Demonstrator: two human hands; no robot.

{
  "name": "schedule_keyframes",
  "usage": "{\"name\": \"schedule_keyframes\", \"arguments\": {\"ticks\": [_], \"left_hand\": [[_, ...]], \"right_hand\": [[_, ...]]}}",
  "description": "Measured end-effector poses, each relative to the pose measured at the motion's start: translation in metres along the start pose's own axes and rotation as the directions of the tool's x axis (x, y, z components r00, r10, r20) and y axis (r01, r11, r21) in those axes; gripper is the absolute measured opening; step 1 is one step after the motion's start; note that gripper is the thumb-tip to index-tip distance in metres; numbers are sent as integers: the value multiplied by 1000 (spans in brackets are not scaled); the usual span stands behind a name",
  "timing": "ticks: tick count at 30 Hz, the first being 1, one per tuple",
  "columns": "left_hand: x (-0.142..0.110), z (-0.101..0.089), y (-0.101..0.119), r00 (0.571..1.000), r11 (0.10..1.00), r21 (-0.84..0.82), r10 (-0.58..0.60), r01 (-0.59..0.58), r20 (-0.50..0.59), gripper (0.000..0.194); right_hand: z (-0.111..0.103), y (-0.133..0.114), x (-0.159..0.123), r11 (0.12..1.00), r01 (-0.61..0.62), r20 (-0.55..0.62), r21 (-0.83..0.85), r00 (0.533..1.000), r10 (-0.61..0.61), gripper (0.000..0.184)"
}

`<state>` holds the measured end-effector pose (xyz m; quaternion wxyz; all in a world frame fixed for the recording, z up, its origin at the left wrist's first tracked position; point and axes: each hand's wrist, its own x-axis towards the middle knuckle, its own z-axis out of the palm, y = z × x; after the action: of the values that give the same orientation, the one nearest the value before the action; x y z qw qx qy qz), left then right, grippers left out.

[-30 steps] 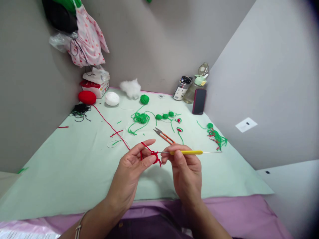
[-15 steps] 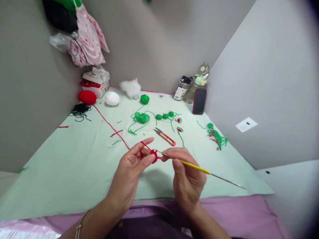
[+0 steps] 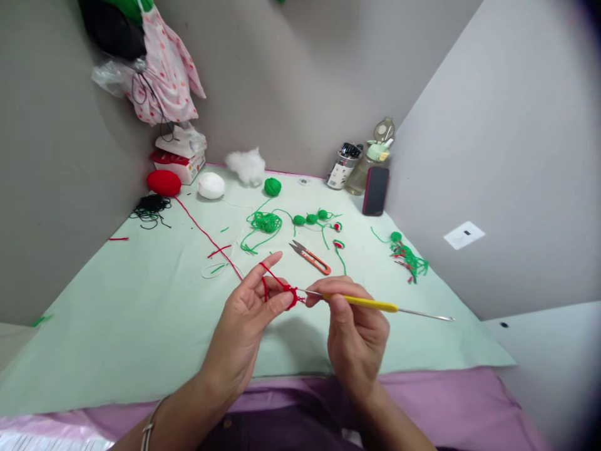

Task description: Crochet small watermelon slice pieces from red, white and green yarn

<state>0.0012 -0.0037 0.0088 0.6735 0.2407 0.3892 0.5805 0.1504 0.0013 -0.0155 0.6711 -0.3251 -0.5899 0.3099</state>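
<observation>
Between the thumb and fingers of my left hand (image 3: 251, 319) is a small red crochet piece (image 3: 292, 297). Red yarn (image 3: 271, 272) runs from it over my raised left index finger, and the strand leads back across the table to a red yarn ball (image 3: 164, 183). My right hand (image 3: 357, 332) grips a crochet hook (image 3: 366, 303) by its yellow handle. The hook's thin front end touches the upper right edge of the red piece, but its very tip is hard to make out. Its other metal end points right.
Orange thread snips (image 3: 310, 257) lie just beyond my hands. Farther back are tangled green yarn (image 3: 265, 222), a green ball (image 3: 272, 186), a white ball (image 3: 211, 186) and white stuffing (image 3: 246, 167). A phone (image 3: 376, 191) leans against a bottle (image 3: 360, 174) at the back right.
The crochet hook has swung closer to level, its rear end rising. My left index finger has shifted slightly left and up with the yarn over it.
</observation>
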Motion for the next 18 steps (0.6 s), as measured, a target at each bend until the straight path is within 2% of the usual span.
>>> {"name": "schedule_keyframes", "arguments": {"ticks": [13,18], "left_hand": [[1,-5,0,998,997,56,50,-53,50,56],[1,-6,-1,997,993,95,73,-75,26,56]], "right_hand": [[1,-5,3,1000,8,46,-22,999,-7,22],[0,-8,2,999,38,49,-29,998,-37,25]]}}
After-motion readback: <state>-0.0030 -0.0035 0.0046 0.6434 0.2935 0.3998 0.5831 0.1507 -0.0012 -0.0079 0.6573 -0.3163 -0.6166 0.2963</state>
